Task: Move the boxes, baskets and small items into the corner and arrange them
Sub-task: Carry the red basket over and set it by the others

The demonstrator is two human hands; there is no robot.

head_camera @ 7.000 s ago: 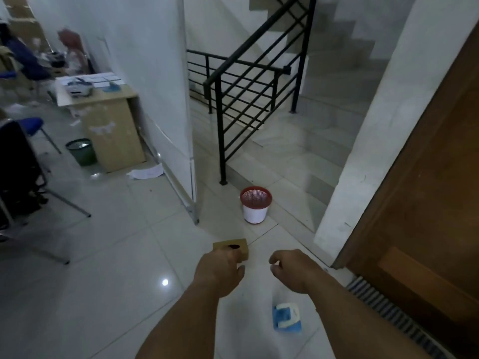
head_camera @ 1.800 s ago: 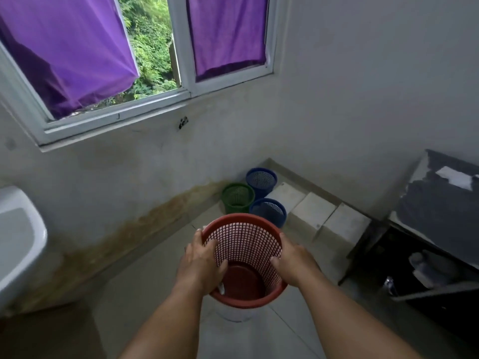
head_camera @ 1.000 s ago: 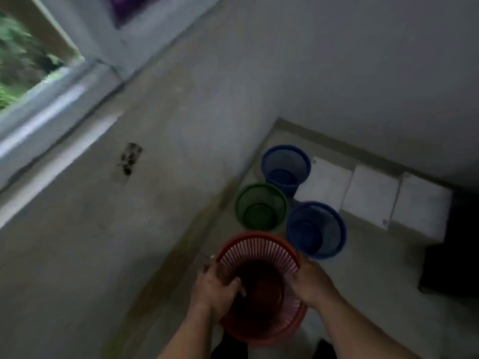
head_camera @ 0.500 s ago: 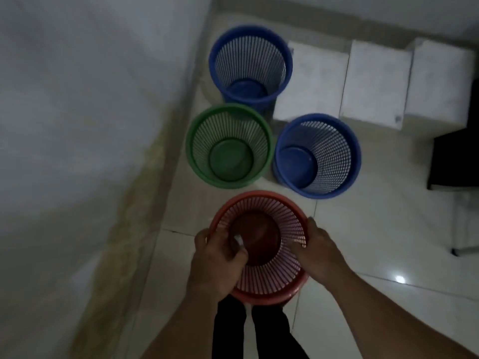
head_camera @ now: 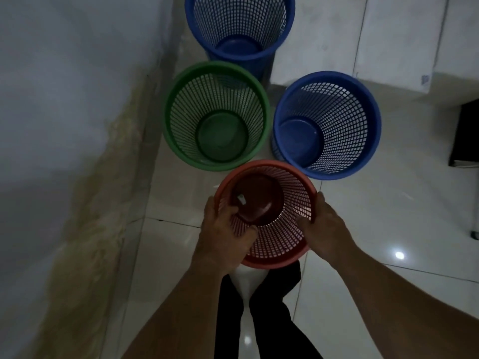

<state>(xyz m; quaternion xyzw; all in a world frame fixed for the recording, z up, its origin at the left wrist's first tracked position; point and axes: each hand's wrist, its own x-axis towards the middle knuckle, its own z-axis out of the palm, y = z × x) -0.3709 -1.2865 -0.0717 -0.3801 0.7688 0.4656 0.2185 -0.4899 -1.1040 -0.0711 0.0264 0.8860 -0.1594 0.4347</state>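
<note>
Fingers (head_camera: 229, 210) of the left hand (head_camera: 223, 237) curl over the near-left rim of the round red plastic mesh basket (head_camera: 290, 200), with the tips inside against the mesh. The right hand (head_camera: 329, 229) grips the right rim, thumb inside and fingers outside. Held between both hands, the red basket tilts so that its dark solid bottom sits toward the left; a small white scrap (head_camera: 241, 199) lies on that bottom. Whether it touches the floor cannot be told. Its far rim comes just beside a round green mesh basket (head_camera: 181, 120) and a round blue mesh basket (head_camera: 344, 104), which stand upright side by side. A second blue mesh basket (head_camera: 238, 19) stands behind the green one, by the stained grey wall (head_camera: 64, 99). White boxes (head_camera: 311, 47) sit to its right on the glossy white tiled floor (head_camera: 388, 216). Dark trouser legs (head_camera: 272, 314) show below the red basket.
</note>
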